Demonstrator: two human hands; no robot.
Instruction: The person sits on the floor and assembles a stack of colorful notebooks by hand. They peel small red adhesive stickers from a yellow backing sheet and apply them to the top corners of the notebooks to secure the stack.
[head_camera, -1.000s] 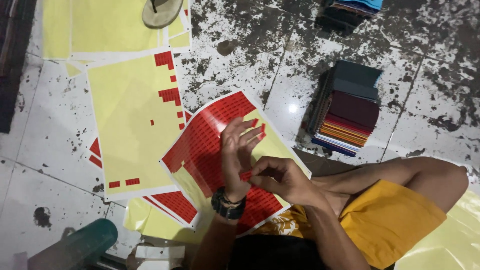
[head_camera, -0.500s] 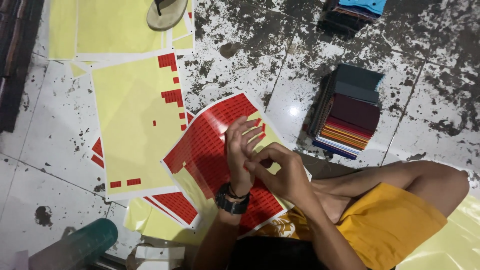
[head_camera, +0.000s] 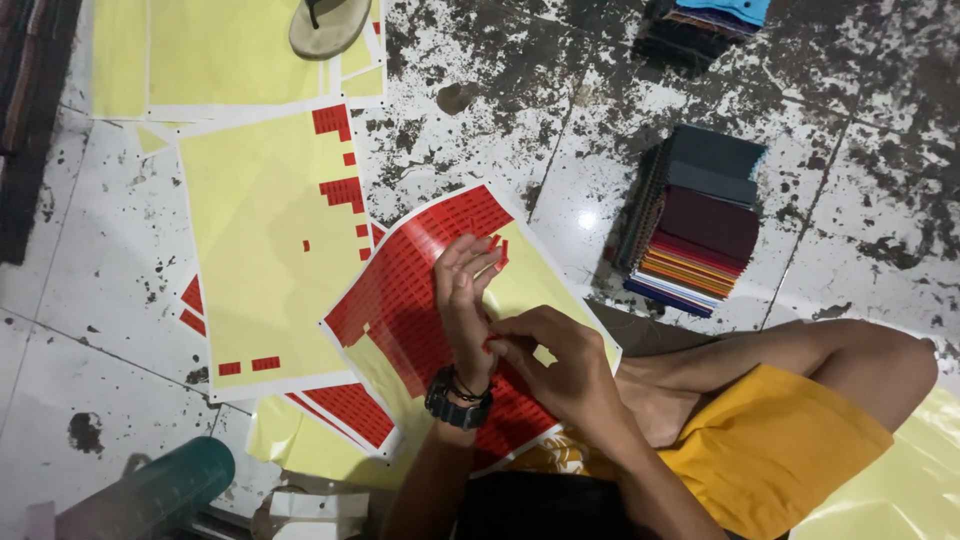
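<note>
Sticker sheet (head_camera: 420, 290), yellow backing with rows of small red labels, lies on the floor across the person's lap edge, under both hands. Right hand (head_camera: 560, 365) is curled, its fingertips pinching a small red sticker (head_camera: 489, 344) against the left palm's heel. Left hand (head_camera: 465, 290) stands open, fingers raised, red stickers (head_camera: 497, 250) clinging to the fingertips; a dark wristwatch (head_camera: 458, 404) sits below. Beyond lie a mostly peeled yellow sheet (head_camera: 265, 250), a stack of coloured notebooks (head_camera: 700, 220), and farthest, a sandal (head_camera: 328, 25).

Head camera looks steeply down, near, onto the tiled floor (head_camera: 620, 120).
</note>
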